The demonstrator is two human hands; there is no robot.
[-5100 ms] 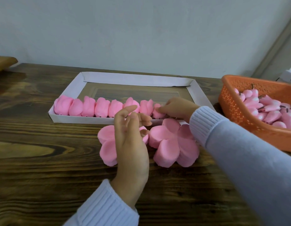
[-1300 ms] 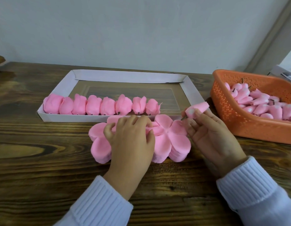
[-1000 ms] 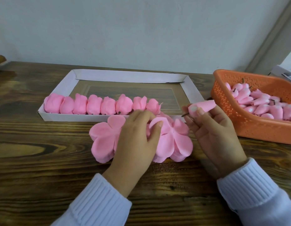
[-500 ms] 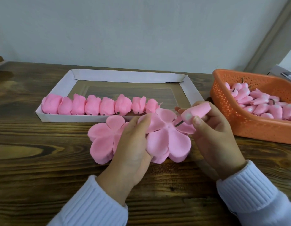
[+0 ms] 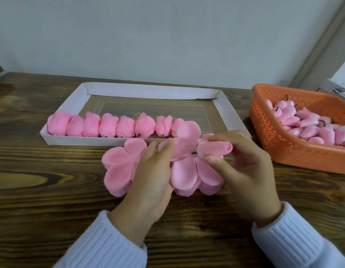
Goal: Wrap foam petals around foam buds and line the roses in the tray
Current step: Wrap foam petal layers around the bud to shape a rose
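The left hand [image 5: 154, 171] has lifted one petal sheet [image 5: 185, 140] off the petal stack [image 5: 187, 176] beneath it and pinches it. The right hand [image 5: 243, 171] grips one bud [image 5: 214, 148], stem now brought to the sheet's centre. Threading and wrapping are judged next. Count: eight roses [image 5: 109, 124] in the tray [image 5: 148, 90] beyond the hands; two stacks under them. The basket [image 5: 268, 132] right of the right hand holds piled buds, too many to count.

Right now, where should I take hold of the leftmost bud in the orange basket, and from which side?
Pinch the rounded foam body of the bud, coming down from above. It lies on top of the pile with its thin dark stem sticking up, likely too slight to grip, and the walls of the basket block a sideways approach.
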